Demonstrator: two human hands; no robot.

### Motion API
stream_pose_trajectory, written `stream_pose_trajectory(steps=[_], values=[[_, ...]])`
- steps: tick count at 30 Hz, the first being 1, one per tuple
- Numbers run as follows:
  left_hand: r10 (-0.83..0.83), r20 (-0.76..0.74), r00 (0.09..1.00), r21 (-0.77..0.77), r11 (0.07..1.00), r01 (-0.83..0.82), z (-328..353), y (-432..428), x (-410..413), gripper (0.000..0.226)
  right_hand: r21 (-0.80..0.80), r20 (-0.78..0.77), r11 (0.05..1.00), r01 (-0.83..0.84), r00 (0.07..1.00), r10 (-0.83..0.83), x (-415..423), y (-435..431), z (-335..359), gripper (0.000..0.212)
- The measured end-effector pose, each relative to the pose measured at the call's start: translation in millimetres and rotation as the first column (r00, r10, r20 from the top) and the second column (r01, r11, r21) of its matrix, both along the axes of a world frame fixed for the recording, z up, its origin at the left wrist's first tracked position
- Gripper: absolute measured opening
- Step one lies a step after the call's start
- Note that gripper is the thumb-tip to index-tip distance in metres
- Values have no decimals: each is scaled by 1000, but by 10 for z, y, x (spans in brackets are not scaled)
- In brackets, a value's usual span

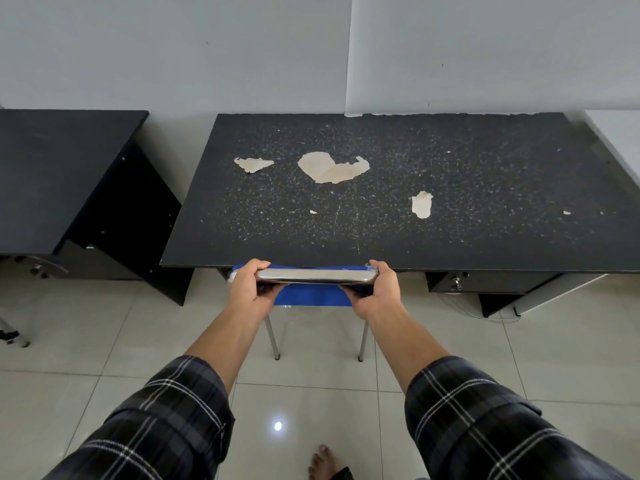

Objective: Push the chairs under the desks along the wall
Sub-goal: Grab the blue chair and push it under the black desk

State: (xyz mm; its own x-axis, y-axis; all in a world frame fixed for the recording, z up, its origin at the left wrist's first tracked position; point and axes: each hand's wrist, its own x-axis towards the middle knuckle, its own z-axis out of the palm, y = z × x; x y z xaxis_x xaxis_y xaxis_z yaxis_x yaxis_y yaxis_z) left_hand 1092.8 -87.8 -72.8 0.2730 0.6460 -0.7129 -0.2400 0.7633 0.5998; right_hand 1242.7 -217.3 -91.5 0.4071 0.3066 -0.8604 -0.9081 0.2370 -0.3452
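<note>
Blue chair [311,295] at the front edge of the black bench [485,188]
The left grip [247,285] clasps the chair's top rail; the right grip [375,289] clasps it too

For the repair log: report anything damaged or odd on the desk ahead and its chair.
The black laminate desk top is damaged: coating peeled into pale patches, the largest near the middle, amid white flecks. The blue chair with chrome back rail, gripped by left hand and right hand, looks sound.
</note>
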Motion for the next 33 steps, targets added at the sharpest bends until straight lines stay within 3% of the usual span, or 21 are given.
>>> stream_pose_trajectory(steps=[6, 10, 16, 19, 21, 24, 26, 29, 33], values=[[13, -8, 1000, 3, 1000, -13, 31, -25, 26, 9, -23, 24, 1000, -17, 1000, 18, -16, -8, -8, 34], [-27, -25, 999, 43, 999, 28, -38, -100, -60, 12, -52, 57, 989, -139, 988, 142, -26, -107, -1, 44], [-60, -178, 982, 128, 988, 84, -121, -344, -154, 44, -180, 185, 934, -309, 922, 341, -129, -471, 54, 54], [-81, -280, 957, 180, 974, 135, -73, -558, -144, 33, -251, 268, 900, -357, 868, 418, -183, -666, 80, 55], [-116, -349, 930, 225, 953, 203, -42, -720, -149, 37, -293, 363, 879, -375, 807, 465, -193, -806, 93, 60], [-137, -407, 903, 299, 914, 274, 89, -998, -139, 73, -387, 523, 839, -384, 658, 542, -186, -1066, 187, 66], [-170, -477, 862, 351, 863, 364, 212, -1175, -116, 73, -457, 586, 801, -387, 546, 599, -173, -1197, 273, 67], [-230, -673, 703, 407, 678, 612, 410, -1512, -73, 71, -609, 631, 708, -358, 321, 706, -142, -1487, 390, 73], [-250, -838, 485, 359, 417, 835, 623, -1856, 6, 72, -768, 573, 566, -301, 73, 816, -124, -1876, 526, 76]])
